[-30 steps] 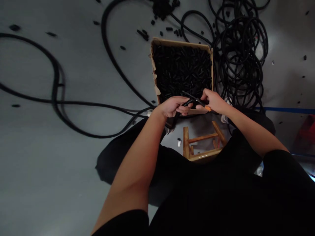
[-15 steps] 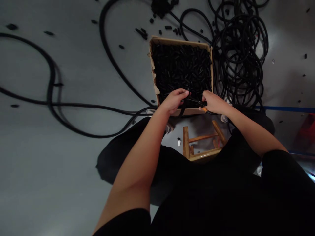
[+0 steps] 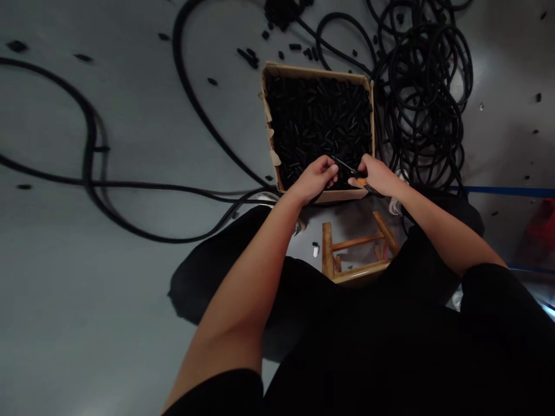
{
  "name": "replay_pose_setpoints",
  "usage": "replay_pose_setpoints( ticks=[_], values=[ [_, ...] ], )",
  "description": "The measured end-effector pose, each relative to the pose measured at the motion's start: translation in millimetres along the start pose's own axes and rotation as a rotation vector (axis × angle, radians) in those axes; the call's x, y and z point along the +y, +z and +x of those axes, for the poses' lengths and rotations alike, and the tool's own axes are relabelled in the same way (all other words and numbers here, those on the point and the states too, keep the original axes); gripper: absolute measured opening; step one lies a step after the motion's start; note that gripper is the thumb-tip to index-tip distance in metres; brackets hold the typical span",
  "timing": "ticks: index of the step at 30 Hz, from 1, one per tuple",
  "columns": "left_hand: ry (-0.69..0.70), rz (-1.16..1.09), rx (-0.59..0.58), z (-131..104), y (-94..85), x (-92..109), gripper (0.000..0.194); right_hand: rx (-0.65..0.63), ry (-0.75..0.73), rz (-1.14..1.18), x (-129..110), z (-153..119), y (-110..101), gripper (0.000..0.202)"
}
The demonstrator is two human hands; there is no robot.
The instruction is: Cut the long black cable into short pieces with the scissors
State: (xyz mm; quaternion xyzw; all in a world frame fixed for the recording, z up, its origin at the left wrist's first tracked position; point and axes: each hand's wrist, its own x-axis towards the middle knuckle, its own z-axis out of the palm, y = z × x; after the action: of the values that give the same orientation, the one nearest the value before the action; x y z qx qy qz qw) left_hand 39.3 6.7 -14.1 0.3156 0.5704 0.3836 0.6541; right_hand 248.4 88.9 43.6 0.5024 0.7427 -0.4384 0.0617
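Over the near edge of a cardboard box (image 3: 318,70) full of short black pieces (image 3: 318,118), both hands are close together. My right hand (image 3: 375,175) is wrapped round scissors (image 3: 362,181) with orange on the handles, their blades pointing up and left. My left hand (image 3: 319,175) has its fingers curled together beside the blade tips. A black hose (image 3: 243,196) runs from the left toward that hand, but what its fingers grip is too dark and small to make out.
Coiled black hose (image 3: 427,98) lies right of the box, and looped hose (image 3: 130,225) crosses the floor at left. A wooden stool (image 3: 358,271) stands between the legs. Black bits lie scattered on the floor. Something red (image 3: 541,225) is at far right.
My left hand has moved slightly right, and its fingers are more curled. The scissors have tilted, with their blades now pointing further upward. My right hand has shifted up a little.
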Motion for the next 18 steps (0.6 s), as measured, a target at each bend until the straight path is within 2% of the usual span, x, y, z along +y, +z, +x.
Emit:
replay_pose_setpoints(
  ticks=[3,11,18],
  values=[
    [0.046,0.015,-0.07,-2,-2.2,2,0.025,0.008,-0.019,0.051,-1,0,-1,0.05],
    [0.066,-0.138,-0.115,-6,-9.9,18,0.057,0.029,-0.093,0.234,0,1,-5,0.068],
    [0.02,-0.175,-0.149,-12,-9.2,30,0.054,0.045,-0.133,0.272,0,-3,-1,0.084]
  ],
)
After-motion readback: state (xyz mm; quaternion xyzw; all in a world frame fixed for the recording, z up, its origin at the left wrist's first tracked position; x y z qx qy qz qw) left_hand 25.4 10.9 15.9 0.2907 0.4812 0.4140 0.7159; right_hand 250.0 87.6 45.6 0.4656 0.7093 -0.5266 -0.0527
